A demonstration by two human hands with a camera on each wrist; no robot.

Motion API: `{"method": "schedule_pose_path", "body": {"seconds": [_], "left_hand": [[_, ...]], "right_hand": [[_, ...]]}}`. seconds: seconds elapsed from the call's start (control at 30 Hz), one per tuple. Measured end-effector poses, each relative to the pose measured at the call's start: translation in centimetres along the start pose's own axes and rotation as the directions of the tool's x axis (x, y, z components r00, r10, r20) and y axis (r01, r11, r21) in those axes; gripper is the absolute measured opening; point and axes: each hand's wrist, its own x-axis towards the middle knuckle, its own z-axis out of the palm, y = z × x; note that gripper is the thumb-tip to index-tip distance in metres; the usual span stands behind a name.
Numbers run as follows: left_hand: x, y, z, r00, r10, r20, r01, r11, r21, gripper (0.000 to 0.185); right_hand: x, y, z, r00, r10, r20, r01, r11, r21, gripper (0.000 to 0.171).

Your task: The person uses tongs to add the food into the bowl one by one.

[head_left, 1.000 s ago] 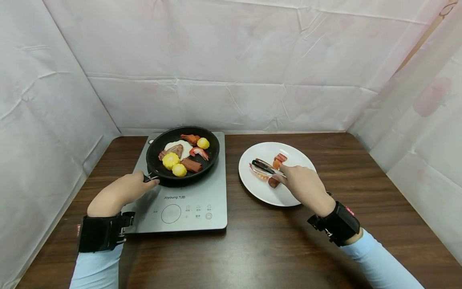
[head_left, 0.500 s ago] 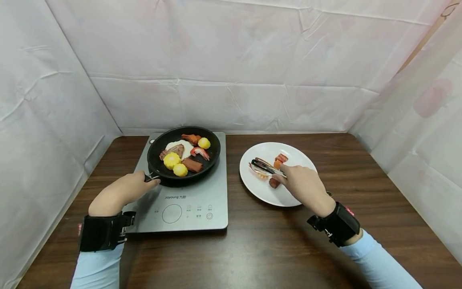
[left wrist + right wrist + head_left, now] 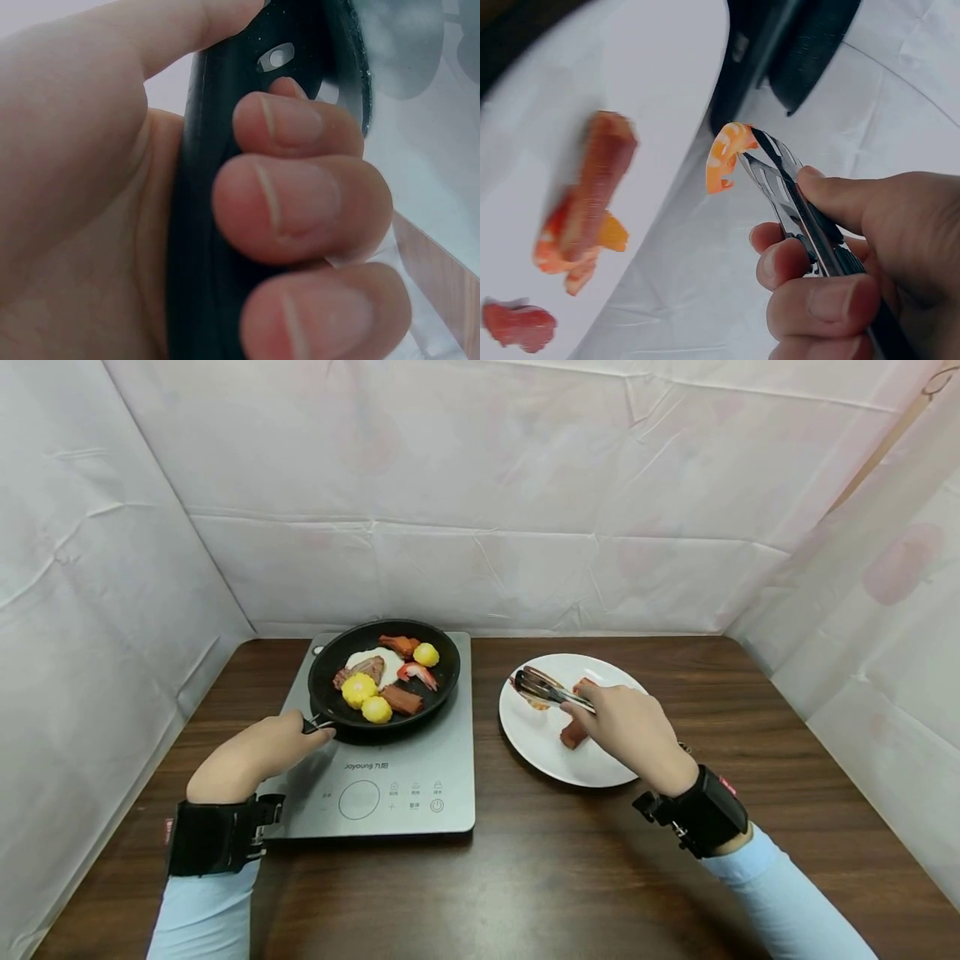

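My left hand (image 3: 258,756) grips the black handle (image 3: 206,187) of a frying pan (image 3: 432,695), fingers curled round it in the left wrist view. In the pan lie a fried egg (image 3: 391,668), a slice of meat (image 3: 367,669), a drumstick (image 3: 397,645), a shrimp (image 3: 417,674), a brown sausage piece (image 3: 402,699) and several yellow pieces (image 3: 360,690). My right hand (image 3: 630,731) holds metal tongs (image 3: 799,199) over a white plate (image 3: 600,770). Between the tong tips is an orange-and-white shrimp (image 3: 726,156), raised off the plate in the right wrist view.
The pan stands on a silver induction cooker (image 3: 442,760) at left. On the plate are a sausage piece (image 3: 600,184), another shrimp (image 3: 549,244), an orange chunk (image 3: 613,232) and a red piece (image 3: 521,324). White sheeting (image 3: 480,577) encloses the brown table (image 3: 525,860).
My right hand and the tongs have lifted slightly from the plate, with the tong tips shifting up and left. My left hand keeps its grip on the pan handle.
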Motion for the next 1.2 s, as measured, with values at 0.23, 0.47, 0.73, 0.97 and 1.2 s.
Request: {"method": "schedule_pose_path", "body": {"seconds": [0.23, 0.47, 0.73, 0.97, 1.2], "left_hand": [[-0.1, 0.1, -0.2, 1.0, 0.002, 0.004, -0.002, 1.0, 0.0, 0.075], [-0.3, 0.3, -0.3, 1.0, 0.015, -0.006, -0.015, 1.0, 0.0, 0.072], [-0.3, 0.3, -0.3, 1.0, 0.011, -0.001, -0.011, 1.0, 0.002, 0.074], [-0.2, 0.3, -0.3, 1.0, 0.01, -0.002, -0.01, 1.0, 0.006, 0.073], [-0.4, 0.4, -0.3, 1.0, 0.006, 0.0, -0.006, 1.0, 0.002, 0.072]], "right_hand": [[1.7, -2.2, -1.9, 1.0, -0.011, 0.002, 0.011, 1.0, 0.021, 0.042], [3.6, -5.3, -2.7, 0.997, -0.077, -0.019, 0.078, 0.995, 0.055, 0.039], [5.9, -8.8, -2.1, 0.99, -0.138, -0.031, 0.141, 0.985, 0.097, 0.038], [6.5, -10.9, -0.7, 0.981, -0.193, -0.015, 0.193, 0.98, 0.055, 0.034], [6.5, -12.3, 0.8, 0.969, -0.237, -0.074, 0.234, 0.971, -0.056, 0.033]]}}
